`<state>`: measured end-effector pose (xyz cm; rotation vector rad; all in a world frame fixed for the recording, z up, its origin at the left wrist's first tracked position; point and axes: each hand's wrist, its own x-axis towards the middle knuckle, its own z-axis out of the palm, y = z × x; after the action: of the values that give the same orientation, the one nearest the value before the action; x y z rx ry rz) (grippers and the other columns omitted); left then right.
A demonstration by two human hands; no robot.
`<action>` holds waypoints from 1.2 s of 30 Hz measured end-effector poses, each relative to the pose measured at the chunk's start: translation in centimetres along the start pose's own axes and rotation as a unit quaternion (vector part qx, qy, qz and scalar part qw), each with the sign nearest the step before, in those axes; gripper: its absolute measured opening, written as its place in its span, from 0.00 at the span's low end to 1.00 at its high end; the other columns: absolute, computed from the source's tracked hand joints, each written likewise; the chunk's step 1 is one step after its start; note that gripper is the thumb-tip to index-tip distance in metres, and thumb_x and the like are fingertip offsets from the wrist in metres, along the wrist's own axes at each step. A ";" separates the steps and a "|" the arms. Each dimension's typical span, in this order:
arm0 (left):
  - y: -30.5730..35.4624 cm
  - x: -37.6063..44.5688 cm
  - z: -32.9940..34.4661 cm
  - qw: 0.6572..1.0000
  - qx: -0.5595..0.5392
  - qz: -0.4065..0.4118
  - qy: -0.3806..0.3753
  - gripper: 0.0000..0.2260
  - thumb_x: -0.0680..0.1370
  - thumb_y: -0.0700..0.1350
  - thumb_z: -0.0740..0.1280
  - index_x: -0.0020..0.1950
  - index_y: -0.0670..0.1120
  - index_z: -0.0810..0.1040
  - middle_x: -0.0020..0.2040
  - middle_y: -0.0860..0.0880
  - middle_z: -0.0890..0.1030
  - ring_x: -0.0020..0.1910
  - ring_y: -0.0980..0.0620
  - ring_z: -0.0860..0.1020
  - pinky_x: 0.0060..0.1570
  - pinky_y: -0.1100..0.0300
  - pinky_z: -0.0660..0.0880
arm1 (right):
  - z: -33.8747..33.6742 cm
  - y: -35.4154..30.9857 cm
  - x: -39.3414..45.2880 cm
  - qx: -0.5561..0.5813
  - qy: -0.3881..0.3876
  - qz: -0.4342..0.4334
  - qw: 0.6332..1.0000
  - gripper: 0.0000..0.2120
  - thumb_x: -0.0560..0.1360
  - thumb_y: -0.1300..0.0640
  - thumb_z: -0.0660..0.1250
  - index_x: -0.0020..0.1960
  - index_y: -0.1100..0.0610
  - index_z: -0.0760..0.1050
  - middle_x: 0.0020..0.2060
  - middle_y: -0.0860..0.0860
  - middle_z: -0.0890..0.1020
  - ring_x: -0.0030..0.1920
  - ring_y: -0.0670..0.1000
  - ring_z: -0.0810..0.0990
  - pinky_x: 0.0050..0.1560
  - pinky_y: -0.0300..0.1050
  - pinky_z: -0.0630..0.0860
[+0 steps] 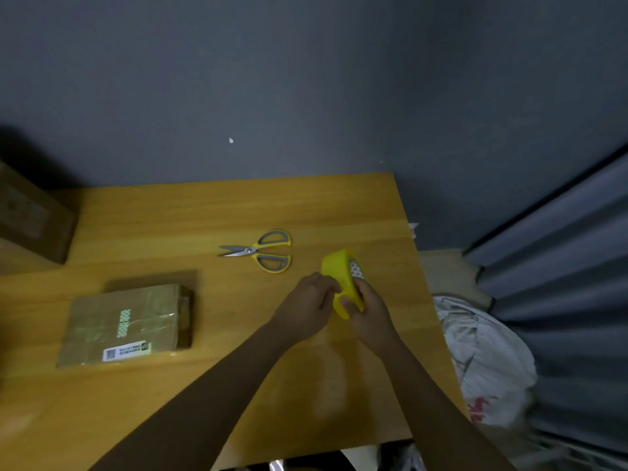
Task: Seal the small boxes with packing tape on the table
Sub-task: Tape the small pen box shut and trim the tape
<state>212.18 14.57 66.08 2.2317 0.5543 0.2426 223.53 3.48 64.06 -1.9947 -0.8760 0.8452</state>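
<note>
A yellow roll of packing tape (339,277) stands on edge at the right of the wooden table (190,212). My right hand (368,309) grips its near side, thumb on the yellow band. My left hand (309,305) touches the roll's left face with its fingertips. A small brown cardboard box (125,322) lies flat at the left, with clear tape across its top and a white label near its front edge. Both hands are well to the right of the box.
Yellow-handled scissors (260,251) lie shut behind the hands, blades pointing left. A larger brown box (32,215) sits at the far left edge. A white plastic bag (486,362) lies beyond the table's right edge, before a grey curtain (560,283).
</note>
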 end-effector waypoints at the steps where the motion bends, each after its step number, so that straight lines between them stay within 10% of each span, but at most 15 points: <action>1: 0.2 -0.2 -0.4 1.000 -0.010 -0.005 0.010 0.08 0.79 0.37 0.60 0.54 0.40 0.78 0.49 0.42 0.76 0.49 0.45 0.74 0.49 0.60 0.66 | 0.2 -0.5 -0.2 0.013 0.007 -0.003 1.000 0.18 0.80 0.55 0.64 0.68 0.60 0.70 0.55 0.54 0.78 0.50 0.53 0.76 0.45 0.41 0.69; 10: 1.1 0.8 -7.7 0.921 -0.230 -0.291 0.122 0.30 0.77 0.57 0.65 0.71 0.40 0.63 0.65 0.41 0.72 0.56 0.46 0.76 0.58 0.51 0.74 | 1.3 -6.4 -1.5 0.136 -0.041 -0.026 0.989 0.24 0.73 0.54 0.66 0.67 0.61 0.71 0.57 0.55 0.79 0.54 0.50 0.78 0.50 0.40 0.74; 13: 1.0 -0.7 -11.0 0.887 -0.287 -0.359 0.048 0.27 0.79 0.61 0.59 0.67 0.42 0.68 0.52 0.46 0.81 0.44 0.51 0.81 0.45 0.57 0.76 | 2.2 -9.5 -1.7 0.195 -0.057 -0.030 0.979 0.26 0.68 0.56 0.65 0.64 0.63 0.72 0.50 0.52 0.80 0.45 0.41 0.78 0.45 0.34 0.73; 18: 1.2 -3.2 -15.5 0.831 -0.456 -0.317 0.041 0.12 0.82 0.49 0.59 0.46 0.43 0.75 0.27 0.53 0.80 0.25 0.59 0.78 0.32 0.64 0.78 | 4.8 -14.3 -0.9 0.223 -0.067 -0.001 0.973 0.17 0.65 0.53 0.63 0.53 0.57 0.75 0.43 0.49 0.79 0.37 0.36 0.78 0.38 0.32 0.72; 23: -0.5 -6.5 -19.7 0.872 -0.406 -0.270 0.034 0.03 0.80 0.44 0.65 0.49 0.44 0.75 0.44 0.48 0.81 0.40 0.55 0.81 0.45 0.59 0.79 | 9.1 -18.9 1.3 0.180 -0.031 0.099 0.978 0.14 0.79 0.44 0.61 0.42 0.51 0.78 0.48 0.54 0.83 0.51 0.54 0.81 0.57 0.53 0.75; 26: -2.1 -8.4 -22.5 0.888 -0.375 -0.261 0.051 0.07 0.79 0.43 0.67 0.51 0.43 0.71 0.44 0.44 0.76 0.43 0.50 0.77 0.48 0.56 0.77 | 12.7 -21.7 1.7 0.193 0.027 0.077 0.978 0.13 0.69 0.45 0.63 0.37 0.55 0.74 0.40 0.56 0.78 0.43 0.55 0.77 0.50 0.62 0.75; 36: -6.5 -12.2 -29.8 0.862 -0.429 -0.237 0.129 0.06 0.80 0.44 0.65 0.53 0.43 0.75 0.49 0.45 0.80 0.45 0.52 0.79 0.41 0.59 0.79 | 21.4 -27.4 0.8 0.283 0.016 -0.003 0.959 0.18 0.69 0.54 0.61 0.56 0.57 0.80 0.48 0.56 0.83 0.47 0.54 0.79 0.47 0.50 0.72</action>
<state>189.08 32.60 80.87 1.1586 0.9051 0.4316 199.30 24.86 76.94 -1.4974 -0.5389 0.9335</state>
